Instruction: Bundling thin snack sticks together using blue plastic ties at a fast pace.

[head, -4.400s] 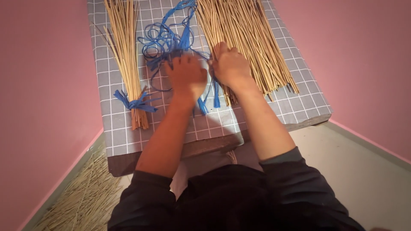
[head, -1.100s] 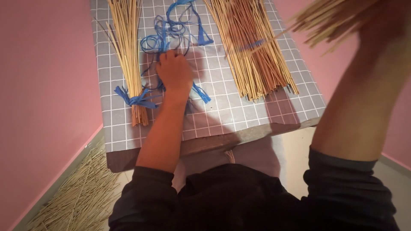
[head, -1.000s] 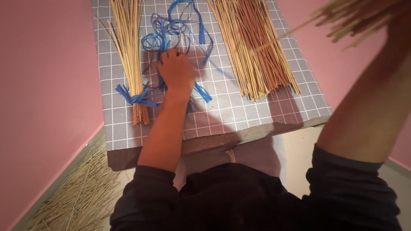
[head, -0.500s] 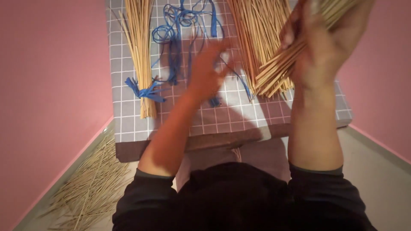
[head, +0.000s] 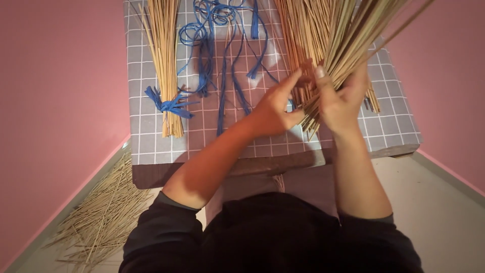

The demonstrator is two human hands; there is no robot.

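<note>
Two hands are closed on one loose sheaf of straw stalks point(head: 348, 45), which is held up above the grey checked cloth point(head: 151, 146) near the table's right side. The right hand point(head: 339, 98) is clamped round the sheaf close to its cut ends, thumb upward, while the left hand point(head: 275, 106) is pinched against the same ends from the side. The stalks look thin, dry, light and stiff, and they fan out well above the grip, so a few may easily be let slip unless the hold is kept tight near the butt ends; they would probably snap if bent sharply. A bundle already tied with blue cord point(head: 169, 103) is laid at the left of the cloth, loose blue strings point(head: 222, 55) are spread between, and more untied stalks point(head: 303, 35) lie beneath the raised sheaf. Scattered straw point(head: 101, 212) is seen on the floor at the left.
</note>
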